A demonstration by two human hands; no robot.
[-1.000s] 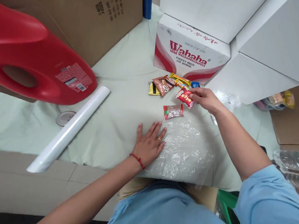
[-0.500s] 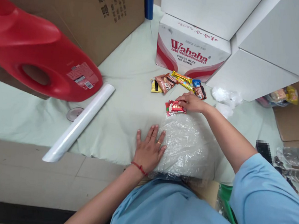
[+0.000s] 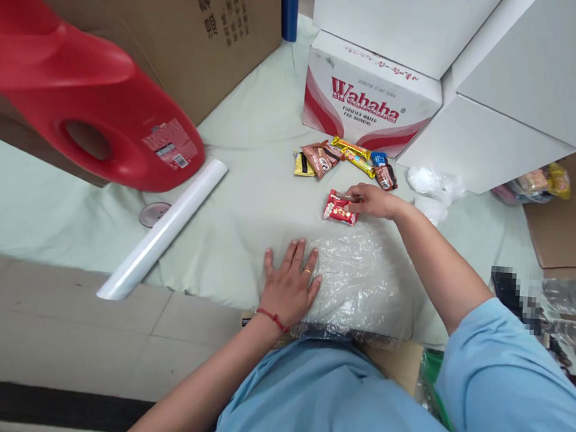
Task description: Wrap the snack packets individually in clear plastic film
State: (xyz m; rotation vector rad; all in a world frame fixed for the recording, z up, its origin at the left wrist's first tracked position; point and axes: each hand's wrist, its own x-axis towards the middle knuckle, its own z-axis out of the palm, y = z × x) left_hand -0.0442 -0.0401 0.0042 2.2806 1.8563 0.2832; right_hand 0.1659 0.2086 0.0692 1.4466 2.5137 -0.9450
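My right hand is closed in a pinch at the right end of a small red snack packet. The packet lies low over the cloth, just beyond a clear plastic bag. My left hand rests flat with its fingers spread, its thumb side at the bag's left edge. Farther back sit a brown snack packet, a yellow packet, yellow stick packets and a blue-and-brown packet.
A white Wahaha carton stands behind the snacks. Crumpled clear plastic lies right of my right hand. On the left are a white roll, a big red jug and a brown cardboard box.
The red packet has turned slightly and now lies a little askew under my right fingers. My left hand stays flat in place. The view has shifted slightly.
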